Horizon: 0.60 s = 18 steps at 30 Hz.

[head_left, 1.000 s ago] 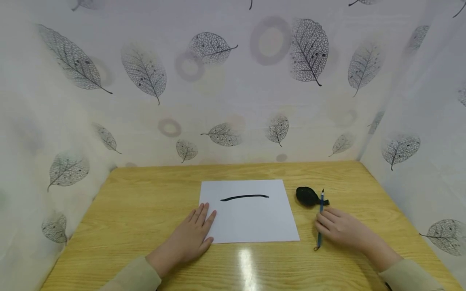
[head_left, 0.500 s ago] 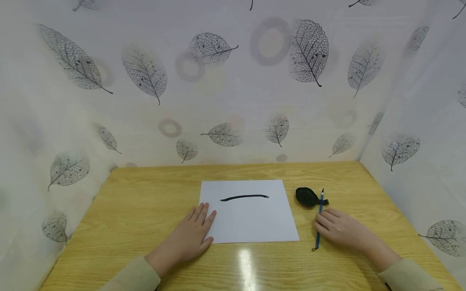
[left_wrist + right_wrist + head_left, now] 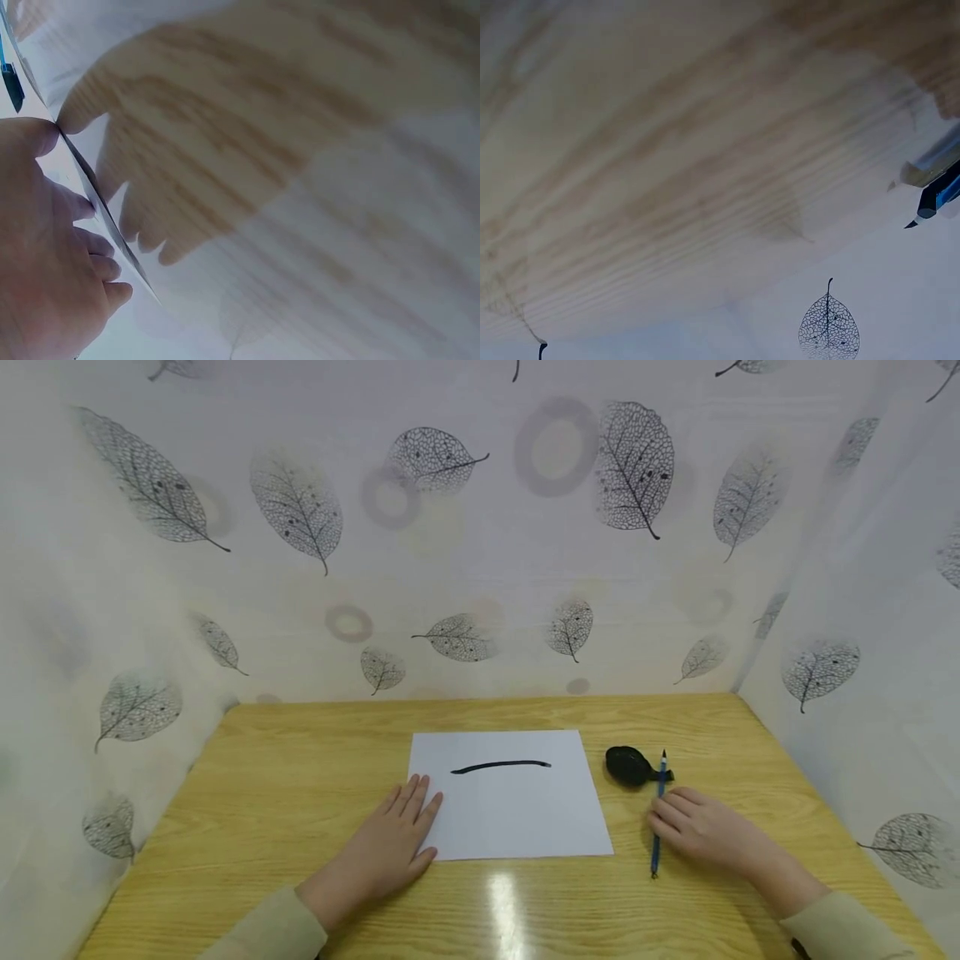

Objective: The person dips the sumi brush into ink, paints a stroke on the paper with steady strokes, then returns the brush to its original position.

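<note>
My left hand point(image 3: 386, 839) lies flat with straight fingers on the left edge of a white sheet of paper point(image 3: 525, 822). One thick black stroke point(image 3: 501, 767) runs across the sheet's upper half. The left wrist view shows the same hand point(image 3: 52, 262) against the sheet's edge. To the right, my right hand point(image 3: 701, 827) pinches a blue-handled writing brush point(image 3: 656, 856) between thumb and fingers. Its dark tip points away from me and overlaps the stem of a black gourd-shaped dish point(image 3: 628, 767). In the right wrist view only the brush's tip end point(image 3: 934, 199) shows, and the hand is out of frame.
Both hands are over a glossy yellow wood-grain table point(image 3: 300, 760), with a bright light reflection near its front. Leaf-printed cloth point(image 3: 480, 552) hangs at the back and along both sides.
The brush has turned slightly in my right fingers, its looped lower end shifting a little left and then back right. My left hand and the paper stay in place.
</note>
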Available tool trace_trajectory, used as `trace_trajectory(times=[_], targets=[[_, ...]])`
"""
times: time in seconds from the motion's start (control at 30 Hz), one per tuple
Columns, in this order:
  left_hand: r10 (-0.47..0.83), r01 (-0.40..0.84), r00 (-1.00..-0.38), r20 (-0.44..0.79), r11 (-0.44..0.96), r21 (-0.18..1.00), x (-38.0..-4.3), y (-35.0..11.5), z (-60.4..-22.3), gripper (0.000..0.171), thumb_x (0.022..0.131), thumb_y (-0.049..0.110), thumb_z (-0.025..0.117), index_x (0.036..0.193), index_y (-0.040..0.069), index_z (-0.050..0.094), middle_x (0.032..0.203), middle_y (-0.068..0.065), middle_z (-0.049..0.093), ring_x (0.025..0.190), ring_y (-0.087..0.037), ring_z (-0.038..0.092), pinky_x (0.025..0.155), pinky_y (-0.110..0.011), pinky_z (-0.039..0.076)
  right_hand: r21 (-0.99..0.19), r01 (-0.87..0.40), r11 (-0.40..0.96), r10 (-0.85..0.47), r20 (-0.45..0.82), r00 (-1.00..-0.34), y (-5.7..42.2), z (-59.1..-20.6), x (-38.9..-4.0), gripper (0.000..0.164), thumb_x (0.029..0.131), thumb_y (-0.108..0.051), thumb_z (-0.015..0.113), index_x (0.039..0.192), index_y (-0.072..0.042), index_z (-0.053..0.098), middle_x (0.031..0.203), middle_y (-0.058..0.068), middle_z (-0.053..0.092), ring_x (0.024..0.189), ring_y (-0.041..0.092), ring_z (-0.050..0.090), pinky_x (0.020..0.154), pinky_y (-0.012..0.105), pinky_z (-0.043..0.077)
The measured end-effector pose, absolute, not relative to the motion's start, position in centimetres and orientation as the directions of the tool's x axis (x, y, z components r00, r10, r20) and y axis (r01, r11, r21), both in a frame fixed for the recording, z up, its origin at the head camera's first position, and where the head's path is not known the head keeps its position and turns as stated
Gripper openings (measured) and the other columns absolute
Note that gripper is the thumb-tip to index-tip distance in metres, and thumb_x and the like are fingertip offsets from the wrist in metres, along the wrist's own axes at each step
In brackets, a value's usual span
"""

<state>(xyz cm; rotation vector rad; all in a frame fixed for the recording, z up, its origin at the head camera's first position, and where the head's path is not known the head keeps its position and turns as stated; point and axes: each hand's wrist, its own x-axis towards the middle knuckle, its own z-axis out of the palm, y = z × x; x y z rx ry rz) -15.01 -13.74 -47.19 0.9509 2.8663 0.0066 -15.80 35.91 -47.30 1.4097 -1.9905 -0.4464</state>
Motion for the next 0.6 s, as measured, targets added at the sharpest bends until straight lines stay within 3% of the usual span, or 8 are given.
trace_trajectory(times=[0.6], targets=[[0.632, 0.63, -0.774, -0.042, 0.775, 0.048, -15.4, -13.9, -47.4, 0.07, 0.11, 0.042, 0.051, 0.163, -0.001, 0.036, 0.171, -0.027, 0.031, 0.161, -0.042, 0.03, 0.131, -0.055, 0.029, 0.554, -0.688, 0.469, -0.859, 0.466, -0.212, 35.1, -44.9, -16.5, 0.05, 0.115, 0.004, 0.023, 0.103, -0.002, 0.071, 0.096, 0.011, 0.071, 0.084, 0.024, 0.069, 0.075, 0.038, 0.06]])
